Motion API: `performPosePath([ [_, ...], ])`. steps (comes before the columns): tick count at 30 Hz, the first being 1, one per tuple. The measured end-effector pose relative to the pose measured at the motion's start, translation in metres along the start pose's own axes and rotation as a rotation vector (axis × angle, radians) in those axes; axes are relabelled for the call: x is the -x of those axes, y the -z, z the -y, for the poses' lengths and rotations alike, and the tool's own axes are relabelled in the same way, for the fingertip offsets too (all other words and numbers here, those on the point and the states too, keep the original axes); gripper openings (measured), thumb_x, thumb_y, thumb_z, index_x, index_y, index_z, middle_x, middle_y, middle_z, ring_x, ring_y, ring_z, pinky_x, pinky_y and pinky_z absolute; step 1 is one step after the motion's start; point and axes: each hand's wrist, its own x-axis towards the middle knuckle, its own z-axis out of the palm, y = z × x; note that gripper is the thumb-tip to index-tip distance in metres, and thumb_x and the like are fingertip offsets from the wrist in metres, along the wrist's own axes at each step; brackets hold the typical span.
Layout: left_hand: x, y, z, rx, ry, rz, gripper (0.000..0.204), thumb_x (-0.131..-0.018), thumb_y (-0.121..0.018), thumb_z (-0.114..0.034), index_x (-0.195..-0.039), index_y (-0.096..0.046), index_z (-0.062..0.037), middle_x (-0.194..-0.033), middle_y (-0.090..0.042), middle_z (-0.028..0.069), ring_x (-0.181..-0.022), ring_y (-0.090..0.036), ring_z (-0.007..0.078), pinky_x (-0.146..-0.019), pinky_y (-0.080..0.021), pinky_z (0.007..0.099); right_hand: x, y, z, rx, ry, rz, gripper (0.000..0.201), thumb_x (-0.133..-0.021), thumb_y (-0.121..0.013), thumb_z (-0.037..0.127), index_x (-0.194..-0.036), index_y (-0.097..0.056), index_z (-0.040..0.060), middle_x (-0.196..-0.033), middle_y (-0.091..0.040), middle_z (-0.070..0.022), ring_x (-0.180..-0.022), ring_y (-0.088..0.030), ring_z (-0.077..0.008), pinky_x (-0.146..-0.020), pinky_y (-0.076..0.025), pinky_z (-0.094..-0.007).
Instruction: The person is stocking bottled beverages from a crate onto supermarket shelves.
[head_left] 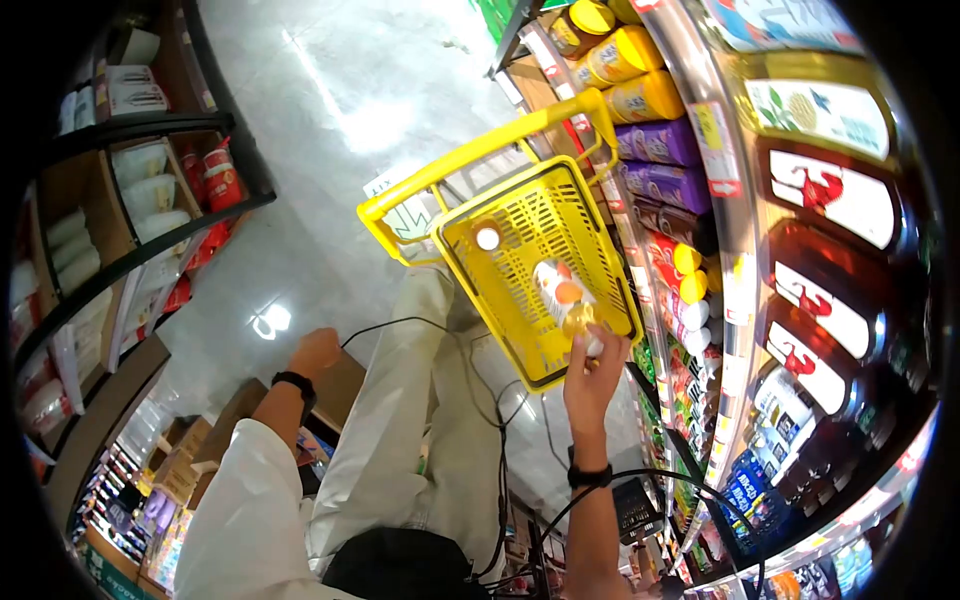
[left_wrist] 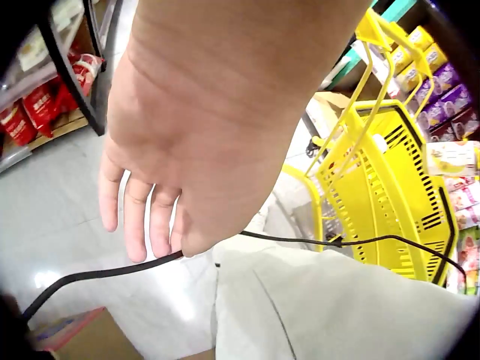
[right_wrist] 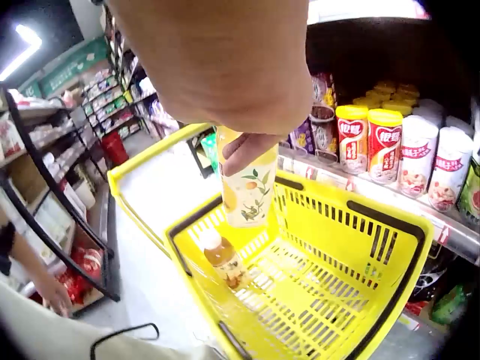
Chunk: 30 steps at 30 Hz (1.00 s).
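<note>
Nearest, pale trousers are showing just before the yellow basket. Left of the basket, the left hand is hanging with fingers loosely straight, a black cable running past them. Over the basket, the right hand is gripping the fruit-label bottle near its top, fingers curled round it. Inside the basket, a white-capped bottle is sitting by a corner. Beneath and beyond it, glossy grey floor is reflecting lights. Shelving is flanking the basket: drinks are filling the right shelf, packets the left shelf. Farther off, a ceiling light is glowing.
</note>
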Motion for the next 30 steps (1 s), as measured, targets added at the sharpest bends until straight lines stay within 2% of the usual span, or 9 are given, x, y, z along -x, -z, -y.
performPosePath([
  [4, 0.011, -0.014, 0.007, 0.075, -0.01, -0.001, 0.037, -0.091, -0.066, -0.033, -0.11, -0.065, -0.0005, -0.117, -0.067, 0.0239, -0.11, -0.065, 0.0399, -0.092, -0.053, 0.0469, 0.063, 0.04, 0.019, -0.235, -0.012, -0.093, 0.022, -0.097, -0.063, 0.004, -0.118, -0.058, 0.003, -0.118, -0.045, -0.0104, -0.104, -0.06, -0.02, -0.069, -0.062, -0.0259],
  [6, 0.024, 0.004, -0.039, 0.081, -0.189, -0.099, 0.044, -0.091, -0.069, -0.036, -0.118, -0.062, -0.001, -0.12, -0.066, 0.0234, -0.112, -0.064, 0.0394, -0.094, -0.053, 0.0439, 0.091, 0.066, 0.022, -0.397, 0.055, -0.057, 0.023, -0.097, -0.063, 0.003, -0.119, -0.056, 0.0026, -0.117, -0.043, -0.0084, -0.1, -0.06, -0.0174, -0.072, -0.064, -0.0264],
  [8, 0.075, 0.047, -0.121, 0.432, -0.389, -0.187, 0.051, -0.091, -0.073, -0.037, -0.127, -0.06, -0.003, -0.124, -0.064, 0.0199, -0.113, -0.064, 0.036, -0.095, -0.052, 0.043, 0.116, 0.098, 0.04, -0.421, 0.108, -0.129, 0.025, -0.094, -0.068, 0.006, -0.117, -0.06, 0.0043, -0.114, -0.047, -0.0118, -0.094, -0.063, -0.0218, -0.067, -0.061, -0.0302],
  [10, 0.134, 0.079, -0.198, 0.759, -0.615, -0.216, 0.052, -0.093, -0.074, -0.033, -0.133, -0.056, -0.005, -0.124, -0.064, 0.0128, -0.111, -0.063, 0.0281, -0.095, -0.05, 0.0426, 0.139, 0.142, 0.066, 0.18, 0.413, -0.079, 0.028, -0.088, -0.074, 0.01, -0.114, -0.064, 0.0075, -0.108, -0.053, -0.0159, -0.093, -0.063, -0.0304, -0.065, -0.056, -0.0372],
  [11, 0.164, 0.091, -0.23, 0.786, -0.785, -0.245, 0.059, -0.09, -0.077, -0.035, -0.135, -0.055, -0.0051, -0.128, -0.062, 0.0137, -0.117, -0.06, 0.0286, -0.1, -0.048, 0.0431, 0.155, 0.157, 0.079, 0.138, 0.396, -0.114, 0.03, -0.084, -0.078, 0.014, -0.111, -0.067, 0.0104, -0.102, -0.057, -0.018, -0.087, -0.062, -0.037, -0.065, -0.053, -0.042],
  [16, 0.337, 0.134, -0.336, 0.37, -1.533, -0.268, 0.083, -0.076, -0.087, -0.046, -0.138, -0.053, -0.0037, -0.132, -0.06, 0.0174, -0.126, -0.056, 0.0336, -0.105, -0.044, 0.0454, 0.225, 0.234, 0.124, 0.147, 0.558, -0.128, 0.037, -0.081, -0.079, 0.012, -0.115, -0.065, 0.008, -0.096, -0.063, -0.0173, -0.082, -0.064, -0.0388, -0.067, -0.054, -0.0435],
  [21, 0.442, 0.128, -0.358, 0.114, -1.57, -0.37, 0.064, -0.072, -0.087, -0.043, -0.12, -0.063, -0.0091, -0.095, -0.072, 0.012, -0.082, -0.072, 0.0333, -0.071, -0.058, 0.0409, 0.283, 0.279, 0.177, 0.049, 0.464, -0.21, 0.037, -0.083, -0.078, 0.011, -0.118, -0.065, 0.0065, -0.095, -0.064, -0.0129, -0.079, -0.066, -0.0219, -0.066, -0.055, -0.0344],
  [26, 0.481, 0.163, -0.368, 0.256, -1.664, -0.7, 0.07, -0.067, -0.093, -0.041, -0.12, -0.063, -0.0047, -0.1, -0.072, 0.0161, -0.089, -0.074, 0.0306, -0.077, -0.059, 0.0359, 0.295, 0.288, 0.189, -0.286, 0.581, -0.341, 0.046, -0.088, -0.073, 0.004, -0.131, -0.055, 0.0039, -0.088, -0.06, -0.0041, -0.079, -0.059, -0.0111, -0.071, -0.051, -0.026],
  [30, 0.502, 0.238, -0.389, 0.649, -1.75, -0.606, 0.082, -0.065, -0.099, -0.027, -0.128, -0.052, -0.0049, -0.124, -0.066, 0.0111, -0.115, -0.064, 0.0207, -0.101, -0.051, 0.0375, 0.3, 0.292, 0.199, -0.295, 0.542, -0.438, 0.023, -0.091, -0.075, 0.009, -0.112, -0.066, 0.002, -0.069, -0.061, -0.0052, -0.063, -0.059, -0.0119, -0.061, -0.05, -0.0275],
])
